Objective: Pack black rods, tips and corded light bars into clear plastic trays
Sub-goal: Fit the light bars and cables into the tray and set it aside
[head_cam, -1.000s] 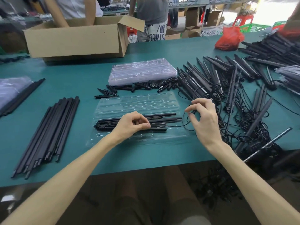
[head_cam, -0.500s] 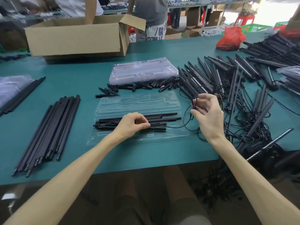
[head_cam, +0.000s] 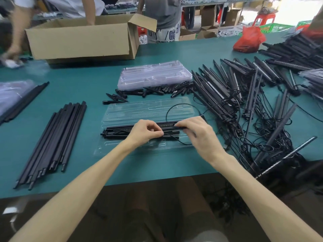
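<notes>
Pinching cord (head_cam: 167, 113) with left hand (head_cam: 145, 132), gripping right end of light bar (head_cam: 167, 125) with right hand (head_cam: 197, 135); seat level in clear tray (head_cam: 122, 110), tuck loop inside.

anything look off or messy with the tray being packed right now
Yes. The cord of the light bar, held by the left hand and right hand, loops loose over the empty upper slots of the clear tray, not tucked in. The pile of corded bars to the right is tangled.
</notes>
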Tool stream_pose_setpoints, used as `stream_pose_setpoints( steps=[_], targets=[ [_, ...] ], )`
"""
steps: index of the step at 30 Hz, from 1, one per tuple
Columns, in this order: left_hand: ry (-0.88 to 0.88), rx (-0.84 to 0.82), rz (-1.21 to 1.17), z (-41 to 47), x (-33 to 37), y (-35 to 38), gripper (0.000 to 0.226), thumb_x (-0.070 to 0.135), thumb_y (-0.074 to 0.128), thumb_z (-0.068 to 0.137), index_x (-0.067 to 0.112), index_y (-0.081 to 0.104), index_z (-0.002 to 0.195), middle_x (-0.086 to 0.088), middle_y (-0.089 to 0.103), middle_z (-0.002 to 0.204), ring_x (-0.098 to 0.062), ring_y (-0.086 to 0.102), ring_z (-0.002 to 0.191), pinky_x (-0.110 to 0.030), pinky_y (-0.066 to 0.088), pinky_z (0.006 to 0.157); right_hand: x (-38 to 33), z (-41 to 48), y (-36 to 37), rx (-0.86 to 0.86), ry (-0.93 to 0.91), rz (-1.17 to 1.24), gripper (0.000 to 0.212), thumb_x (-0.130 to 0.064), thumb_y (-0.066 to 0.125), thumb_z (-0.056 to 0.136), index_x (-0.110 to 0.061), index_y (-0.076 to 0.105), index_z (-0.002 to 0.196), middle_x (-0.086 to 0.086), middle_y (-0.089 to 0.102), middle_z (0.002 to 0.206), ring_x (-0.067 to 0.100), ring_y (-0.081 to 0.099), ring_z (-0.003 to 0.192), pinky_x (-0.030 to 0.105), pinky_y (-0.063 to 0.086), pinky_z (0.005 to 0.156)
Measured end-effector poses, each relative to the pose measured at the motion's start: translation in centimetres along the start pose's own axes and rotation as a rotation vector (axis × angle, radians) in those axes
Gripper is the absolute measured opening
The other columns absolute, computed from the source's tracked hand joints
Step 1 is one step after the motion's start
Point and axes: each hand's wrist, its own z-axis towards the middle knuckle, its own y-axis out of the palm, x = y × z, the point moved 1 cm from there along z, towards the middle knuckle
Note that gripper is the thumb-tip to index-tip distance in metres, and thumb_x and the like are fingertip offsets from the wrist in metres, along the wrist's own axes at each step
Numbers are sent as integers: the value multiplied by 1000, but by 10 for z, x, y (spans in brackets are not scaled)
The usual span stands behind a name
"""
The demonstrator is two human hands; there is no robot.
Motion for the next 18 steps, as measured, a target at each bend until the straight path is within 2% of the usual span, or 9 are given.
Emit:
stream_pose_setpoints(
  steps=[4,7,9,12,14,16,18],
  targets=[
    [30,-81,-83,-3,1,-4,6,16,72,92,18,78,91,-14,74,86,-8,53,69,-24,42,68,-10,-2,22,-152,-92,-136,29,5,67,90,-11,75,114,3,70,108,30,59,102,43,50,86],
    [40,-101,-179,-9,3,-9,25,5,57,96,17,78,93,3,76,89,0,59,75,-12,44,74,-12,-2,30,-185,-43,-137,31,6,64,92,-11,73,116,3,68,112,28,56,105,43,53,82],
    [54,-114,-243,-12,4,-12,32,2,50,96,15,78,95,6,74,89,1,57,76,-12,45,77,-10,-1,33,-219,16,-124,31,3,60,95,-12,71,120,1,65,118,26,54,112,43,53,85],
    [89,-159,-285,-16,6,-13,27,21,52,104,12,78,102,11,71,84,1,58,80,-11,44,80,-10,-3,35,-250,69,-99,30,-1,57,98,-13,70,122,-1,63,125,22,56,116,42,53,89],
    [103,-170,-282,-19,8,-13,37,40,52,101,14,79,101,10,72,84,0,60,82,-10,44,81,-10,-5,34,-243,86,-85,28,-6,57,99,-13,71,122,-2,63,126,19,57,117,40,53,90],
    [122,-204,-262,-19,8,-13,36,40,57,97,11,79,98,4,74,91,-5,65,91,-14,45,87,-9,-6,34,-248,111,-72,28,-12,55,101,-14,69,126,-5,62,130,15,56,120,35,51,95],
    [134,-227,-235,-19,6,-14,27,33,65,95,10,79,92,-6,72,95,-14,65,92,-26,46,89,-7,-8,33,-270,139,-48,31,-17,54,102,-17,65,132,-8,58,136,10,51,126,31,46,103]
  ],
)
